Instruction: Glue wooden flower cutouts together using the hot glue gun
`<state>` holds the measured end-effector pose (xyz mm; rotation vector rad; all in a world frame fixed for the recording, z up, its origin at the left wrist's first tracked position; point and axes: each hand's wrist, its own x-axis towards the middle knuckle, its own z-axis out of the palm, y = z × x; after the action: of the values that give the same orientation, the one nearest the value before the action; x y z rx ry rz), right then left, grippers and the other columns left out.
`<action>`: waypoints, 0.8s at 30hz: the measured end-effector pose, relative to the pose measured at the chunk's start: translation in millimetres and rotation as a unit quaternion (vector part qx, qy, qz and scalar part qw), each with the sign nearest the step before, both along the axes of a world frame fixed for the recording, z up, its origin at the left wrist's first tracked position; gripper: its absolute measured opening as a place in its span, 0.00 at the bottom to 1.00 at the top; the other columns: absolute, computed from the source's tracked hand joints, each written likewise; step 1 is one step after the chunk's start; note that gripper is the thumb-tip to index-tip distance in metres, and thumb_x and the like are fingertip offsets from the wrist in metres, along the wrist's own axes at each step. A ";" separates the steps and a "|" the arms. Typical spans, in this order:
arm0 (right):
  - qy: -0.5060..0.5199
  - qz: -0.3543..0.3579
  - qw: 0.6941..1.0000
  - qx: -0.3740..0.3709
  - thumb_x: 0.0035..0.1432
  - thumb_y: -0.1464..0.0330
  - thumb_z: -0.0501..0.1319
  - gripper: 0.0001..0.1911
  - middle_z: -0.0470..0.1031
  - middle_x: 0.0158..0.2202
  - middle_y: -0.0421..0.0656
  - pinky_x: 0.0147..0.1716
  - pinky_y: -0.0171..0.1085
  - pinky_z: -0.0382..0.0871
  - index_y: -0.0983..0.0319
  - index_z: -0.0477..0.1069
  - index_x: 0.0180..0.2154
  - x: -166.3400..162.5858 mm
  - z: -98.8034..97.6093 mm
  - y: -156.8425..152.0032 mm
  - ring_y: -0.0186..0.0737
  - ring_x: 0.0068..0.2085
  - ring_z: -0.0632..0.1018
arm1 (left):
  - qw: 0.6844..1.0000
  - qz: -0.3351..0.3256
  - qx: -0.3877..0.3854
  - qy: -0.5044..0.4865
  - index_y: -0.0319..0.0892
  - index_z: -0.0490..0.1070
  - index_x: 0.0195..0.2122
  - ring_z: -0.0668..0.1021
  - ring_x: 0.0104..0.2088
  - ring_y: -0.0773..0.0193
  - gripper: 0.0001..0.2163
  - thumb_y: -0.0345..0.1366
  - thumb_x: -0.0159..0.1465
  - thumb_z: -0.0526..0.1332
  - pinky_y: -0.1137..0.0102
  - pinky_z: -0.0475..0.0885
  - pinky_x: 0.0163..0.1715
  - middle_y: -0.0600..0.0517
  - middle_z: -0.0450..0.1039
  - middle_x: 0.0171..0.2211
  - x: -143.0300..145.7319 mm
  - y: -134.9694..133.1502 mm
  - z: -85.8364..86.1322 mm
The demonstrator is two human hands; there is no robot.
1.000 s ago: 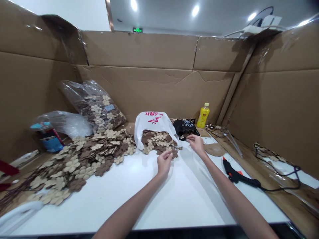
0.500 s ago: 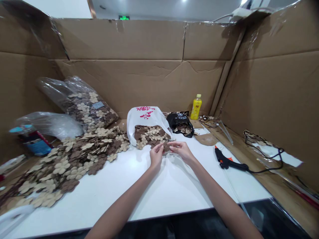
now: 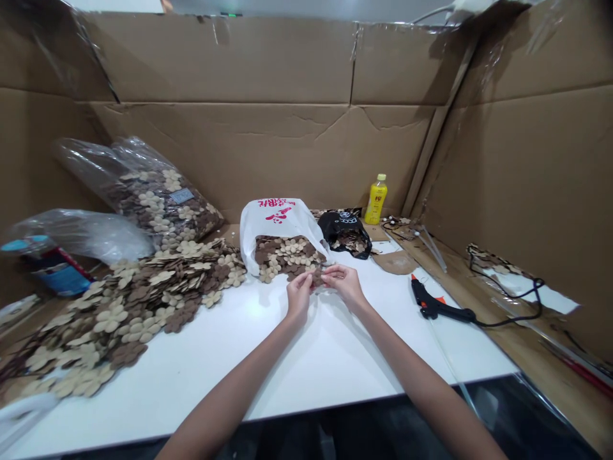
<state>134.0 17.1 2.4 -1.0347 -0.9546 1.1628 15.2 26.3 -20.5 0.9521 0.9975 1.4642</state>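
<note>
The thin brown flower cutout (image 3: 317,276), probably light and rather stiff, appears pinched at its edge between the nearly closed fingertips of the left hand (image 3: 299,297) and right hand (image 3: 341,282), at the frame's centre.

Nothing can be read for certain. The white plastic carrier bag (image 3: 274,229) bears pink-red printed characters (image 3: 271,203), upside down in this view and too blurred to make out. The yellow plastic bottle (image 3: 376,201) has dark label print, the black plastic bag (image 3: 343,229) a white round logo, and the clear plastic bag (image 3: 96,153) a small pale blue sticker (image 3: 182,196), all illegible.
</note>
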 end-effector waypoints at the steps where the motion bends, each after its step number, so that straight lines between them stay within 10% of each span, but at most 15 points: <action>1: -0.002 -0.003 1.000 0.002 0.31 0.66 0.70 0.15 0.72 0.22 0.40 0.28 0.37 0.71 0.64 0.70 0.23 -0.4 0.5 -0.5 0.34 0.24 0.73 | 1.000 -0.003 -0.001 -0.005 0.37 0.75 0.30 0.75 0.29 0.63 0.12 0.40 0.48 0.64 0.69 0.69 0.31 0.46 0.75 0.31 0.0 -0.1 0.3; 24: -0.055 -0.054 0.996 0.047 0.39 0.64 0.65 0.16 0.69 0.23 0.38 0.29 0.36 0.70 0.64 0.71 0.33 -6.4 -4.4 -3.5 0.35 0.26 0.73 | 0.999 -0.019 -0.025 -0.035 0.36 0.71 0.31 0.76 0.27 0.65 0.18 0.37 0.40 0.70 0.70 0.68 0.31 0.49 0.74 0.27 3.1 -5.1 7.3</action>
<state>127.5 13.6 -2.1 -1.0699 -1.0164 0.9716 18.3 21.2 -13.2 0.8731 0.9555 1.4248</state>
